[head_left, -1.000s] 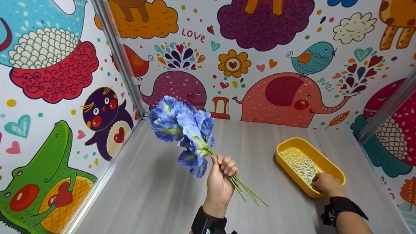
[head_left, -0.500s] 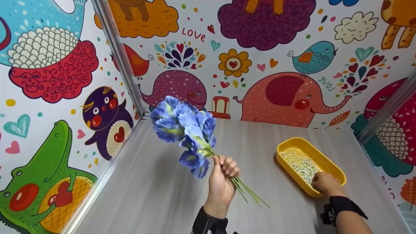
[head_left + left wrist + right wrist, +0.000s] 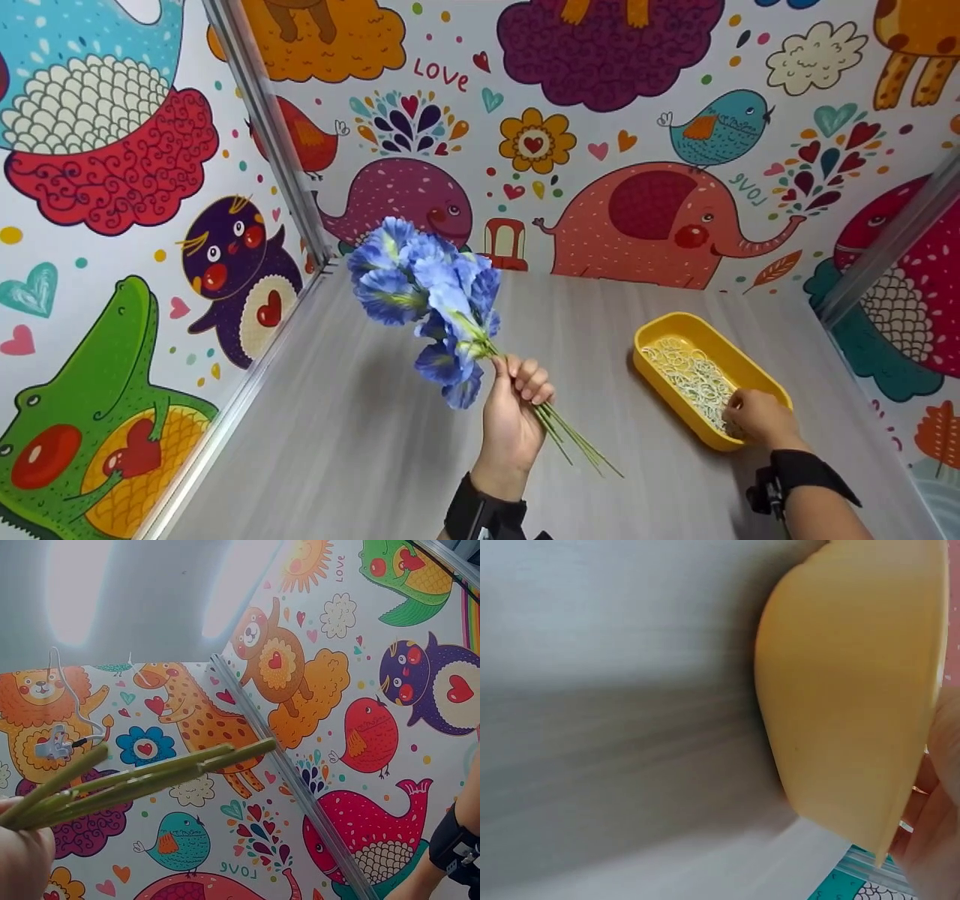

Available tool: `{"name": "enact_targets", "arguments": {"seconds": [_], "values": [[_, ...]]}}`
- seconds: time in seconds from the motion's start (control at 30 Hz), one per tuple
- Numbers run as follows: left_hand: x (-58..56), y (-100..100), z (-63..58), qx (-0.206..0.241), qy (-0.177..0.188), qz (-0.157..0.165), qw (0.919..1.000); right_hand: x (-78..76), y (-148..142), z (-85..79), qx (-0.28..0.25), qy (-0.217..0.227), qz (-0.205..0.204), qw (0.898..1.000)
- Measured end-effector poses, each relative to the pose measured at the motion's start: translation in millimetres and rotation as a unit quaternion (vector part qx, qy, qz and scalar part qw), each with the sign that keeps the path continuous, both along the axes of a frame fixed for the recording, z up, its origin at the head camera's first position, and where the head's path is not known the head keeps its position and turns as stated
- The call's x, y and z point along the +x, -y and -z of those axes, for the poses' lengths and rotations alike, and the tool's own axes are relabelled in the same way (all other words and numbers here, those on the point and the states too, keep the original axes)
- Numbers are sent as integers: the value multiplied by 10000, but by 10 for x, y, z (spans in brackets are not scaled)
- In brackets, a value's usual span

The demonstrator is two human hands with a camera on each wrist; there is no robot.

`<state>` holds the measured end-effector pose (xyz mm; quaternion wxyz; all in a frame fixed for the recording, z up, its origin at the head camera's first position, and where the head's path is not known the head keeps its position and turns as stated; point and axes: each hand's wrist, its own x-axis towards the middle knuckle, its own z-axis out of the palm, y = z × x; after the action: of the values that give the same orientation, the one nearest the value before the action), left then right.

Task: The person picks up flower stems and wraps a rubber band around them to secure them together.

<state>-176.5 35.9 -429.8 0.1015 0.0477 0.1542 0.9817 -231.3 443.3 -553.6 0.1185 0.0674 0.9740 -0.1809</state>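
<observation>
My left hand [image 3: 516, 420] grips the green stems [image 3: 559, 431] of a bunch of blue artificial flowers [image 3: 439, 300], which lean up to the left in the head view. Close up in the left wrist view, the stem ends [image 3: 142, 780] stick out past the fingers. To the right, my right hand [image 3: 765, 420] reaches over the near end of a yellow tray [image 3: 679, 322] with its fingers curled down and pinching among pale rubber bands [image 3: 697, 379]. The right wrist view shows the tray's outer wall [image 3: 847, 690], and the fingers [image 3: 922, 829] are partly hidden behind its rim.
A grey wood-grain table [image 3: 360, 450] lies beneath both hands. Cartoon-printed panels [image 3: 637, 217] enclose it at the back and sides, with metal corner posts [image 3: 277, 142] between them.
The right hand has risen slightly within the tray, its fingers still bent over the rubber bands. The left hand and flowers stay nearly in place; the head view has shifted a little.
</observation>
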Motion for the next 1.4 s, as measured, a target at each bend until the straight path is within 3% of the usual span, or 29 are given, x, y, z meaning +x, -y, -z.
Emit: {"name": "enact_targets", "arguments": {"seconds": [0.17, 0.47, 0.77, 1.17, 1.27, 1.4], "values": [[-6, -5, -2, -64, 54, -88, 9999, -14, -74, -71, -138, 25, 84, 9999], [-22, -13, 9, -187, 143, -246, 9994, -39, -117, -373, -262, -520, 263, 9980], [-45, -25, 30, -222, 93, -312, 9992, 11, -21, -744, -404, -1562, 401, 9861], [-78, -45, 63, -251, 287, -305, 9988, 219, 479, -1191, -169, -3039, 374, 9518], [-84, -50, 66, -243, 297, -266, 9989, 297, 653, -1278, -126, -3533, 246, 9351], [-90, -45, 78, -263, 293, -274, 9988, 416, 916, -1378, -214, -4261, -88, 9044]]}}
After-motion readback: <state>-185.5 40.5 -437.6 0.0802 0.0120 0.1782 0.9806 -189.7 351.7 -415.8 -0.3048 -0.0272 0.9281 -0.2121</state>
